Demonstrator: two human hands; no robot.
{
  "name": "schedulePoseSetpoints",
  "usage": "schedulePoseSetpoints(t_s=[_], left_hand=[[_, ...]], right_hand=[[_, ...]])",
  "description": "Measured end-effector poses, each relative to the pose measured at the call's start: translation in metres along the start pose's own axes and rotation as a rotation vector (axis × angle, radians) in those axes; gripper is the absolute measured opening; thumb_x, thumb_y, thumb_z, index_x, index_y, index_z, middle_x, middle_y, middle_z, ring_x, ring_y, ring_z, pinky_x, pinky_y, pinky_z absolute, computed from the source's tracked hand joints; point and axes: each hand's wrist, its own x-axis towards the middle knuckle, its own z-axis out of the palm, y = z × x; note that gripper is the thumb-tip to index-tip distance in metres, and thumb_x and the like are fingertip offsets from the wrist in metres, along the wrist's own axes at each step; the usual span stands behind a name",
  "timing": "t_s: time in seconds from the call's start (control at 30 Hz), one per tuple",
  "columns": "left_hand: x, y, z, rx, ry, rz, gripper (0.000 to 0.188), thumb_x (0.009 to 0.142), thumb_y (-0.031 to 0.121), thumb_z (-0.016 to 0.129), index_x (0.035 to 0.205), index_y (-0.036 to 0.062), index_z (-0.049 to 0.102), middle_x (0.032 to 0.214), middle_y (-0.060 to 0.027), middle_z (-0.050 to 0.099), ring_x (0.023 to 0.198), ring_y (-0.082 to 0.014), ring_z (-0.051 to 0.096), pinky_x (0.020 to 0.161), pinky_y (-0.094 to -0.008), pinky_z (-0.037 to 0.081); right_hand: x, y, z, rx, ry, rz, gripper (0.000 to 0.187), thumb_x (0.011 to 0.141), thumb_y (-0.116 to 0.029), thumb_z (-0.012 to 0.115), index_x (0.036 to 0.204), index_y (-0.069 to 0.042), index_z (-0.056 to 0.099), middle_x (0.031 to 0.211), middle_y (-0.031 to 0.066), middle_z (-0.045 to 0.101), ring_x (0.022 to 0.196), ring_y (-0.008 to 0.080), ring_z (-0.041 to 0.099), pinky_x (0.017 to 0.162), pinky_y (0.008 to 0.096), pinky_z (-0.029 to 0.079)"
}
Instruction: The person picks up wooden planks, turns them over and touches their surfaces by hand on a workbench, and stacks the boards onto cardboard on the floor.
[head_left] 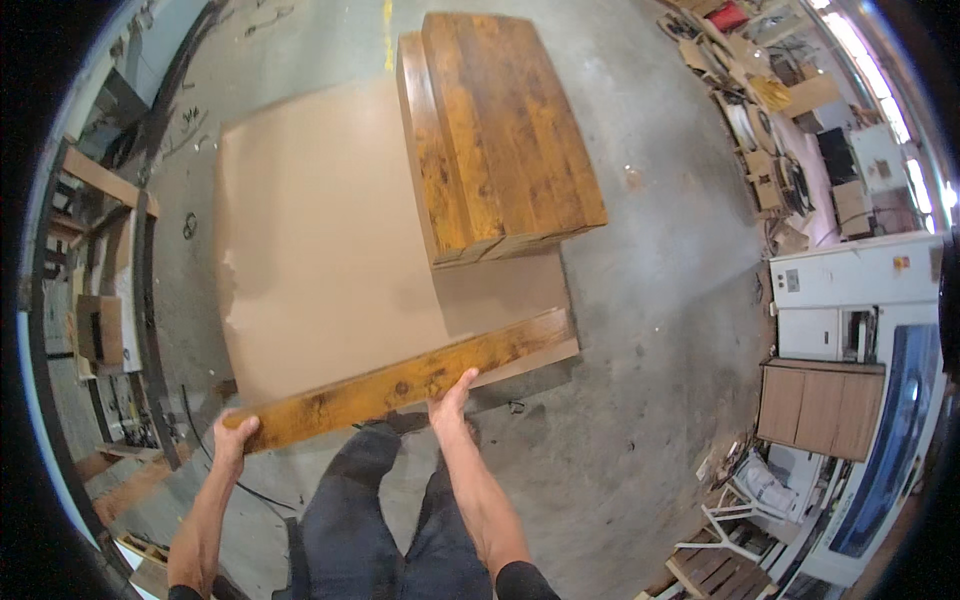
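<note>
A long brown wood-grain board (400,388) is held in front of my legs, tilted up toward the right. My left hand (237,432) grips its left end, thumb on top. Further along, my right hand (455,400) clasps the near edge right of the middle, with its thumb on the face. Both sets of fingers are partly hidden under the board. Beyond it, a stack of similar wood-grain boards (520,130) lies on the right part of a large brown cardboard sheet (320,230).
Grey concrete floor (670,330) surrounds the cardboard. A metal rack (150,300) runs along the left. At right stand a white machine (850,270), a wood-grain cabinet (820,408) and a white chair frame (735,520). A dark cable (200,430) lies near my left hand.
</note>
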Motion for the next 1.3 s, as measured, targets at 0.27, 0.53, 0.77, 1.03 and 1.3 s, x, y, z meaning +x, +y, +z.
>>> schedulePoseSetpoints(t_s=[0.27,0.53,0.77,1.03,1.3], left_hand=[[0.235,-0.1,0.136,-0.03,-0.019,0.053,0.071,0.066,0.034,0.088,0.117,-0.0049,0.055,0.103,-0.0124,0.063,0.095,-0.0229,0.063,0.085,-0.0375,0.053],[0.37,-0.172,0.193,-0.079,-0.132,0.136,0.057,0.072,0.04,0.083,0.105,0.0001,0.06,0.096,-0.0076,0.064,0.087,-0.0176,0.063,0.079,-0.0341,0.054],[0.399,-0.178,0.193,-0.092,-0.116,0.198,0.053,0.079,0.035,0.079,0.112,-0.0006,0.056,0.099,-0.0092,0.064,0.088,-0.0177,0.063,0.079,-0.0347,0.055],[0.382,-0.173,0.201,0.033,0.083,0.186,0.064,0.072,0.037,0.085,0.11,-0.0056,0.055,0.096,-0.0101,0.063,0.085,-0.0188,0.062,0.073,-0.0344,0.052],[0.4,-0.187,0.152,0.58,0.425,0.529,0.049,0.079,0.037,0.074,0.098,-0.007,0.064,0.084,-0.0117,0.065,0.075,-0.0164,0.06,0.067,-0.0327,0.049]], right_hand=[[0.228,-0.059,0.026,-0.223,-0.099,-0.097,0.09,0.089,-0.076,0.032,0.149,-0.011,0.024,0.145,0.0142,0.038,0.131,0.0334,0.039,0.107,0.0546,0.034],[0.332,-0.121,0.024,-0.685,-0.502,-0.173,0.091,0.091,-0.073,0.031,0.13,0.01,0.036,0.105,0.0242,0.063,0.085,0.031,0.067,0.078,0.0416,0.057],[0.356,-0.183,0.012,-0.71,-0.455,-0.271,0.078,0.095,-0.06,0.043,0.119,0.014,0.044,0.096,0.029,0.063,0.092,0.0357,0.066,0.08,0.0409,0.058],[0.373,-0.188,0.019,-0.703,-0.493,-0.099,0.075,0.098,-0.052,0.044,0.139,0.007,0.023,0.107,0.0356,0.059,0.095,0.0412,0.066,0.082,0.0461,0.058],[0.374,-0.188,0.022,-0.726,-0.561,-0.102,0.075,0.1,-0.052,0.041,0.126,0.018,0.034,0.104,0.0374,0.059,0.09,0.0413,0.066,0.079,0.0465,0.059]])
